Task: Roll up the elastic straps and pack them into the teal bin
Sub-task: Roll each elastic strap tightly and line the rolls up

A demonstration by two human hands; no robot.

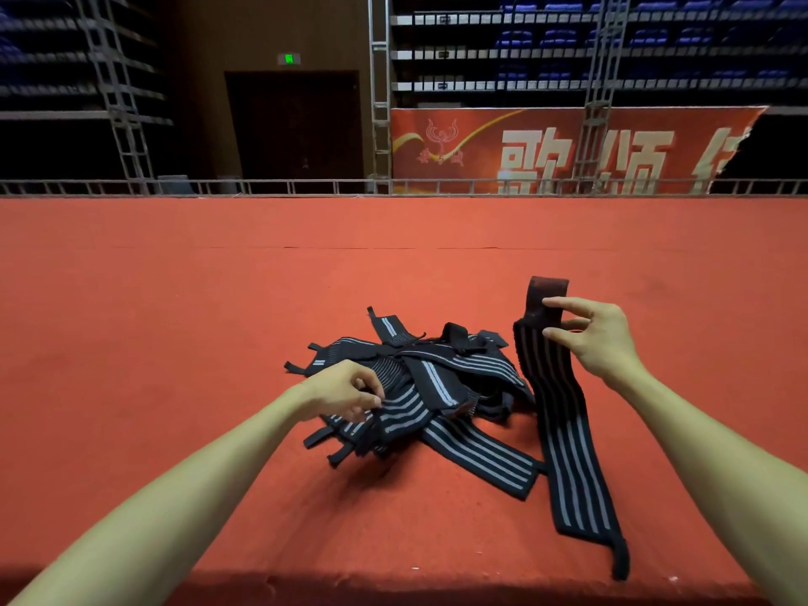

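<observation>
A tangled pile of black elastic straps (430, 387) with grey stripes lies on the red carpeted surface (175, 321). One long strap (564, 435) lies stretched out to the right of the pile, its far end with a dark fastening patch raised off the carpet. My right hand (590, 338) pinches that raised end between thumb and fingers. My left hand (345, 389) rests on the left side of the pile, its fingers curled on a striped strap there. No teal bin is in view.
The red surface stretches far ahead to a metal rail (306, 185) at its back edge. Its near edge (393, 579) drops off just below the long strap's tail. Beyond are metal trusses, a red banner (546, 150) and blue seats.
</observation>
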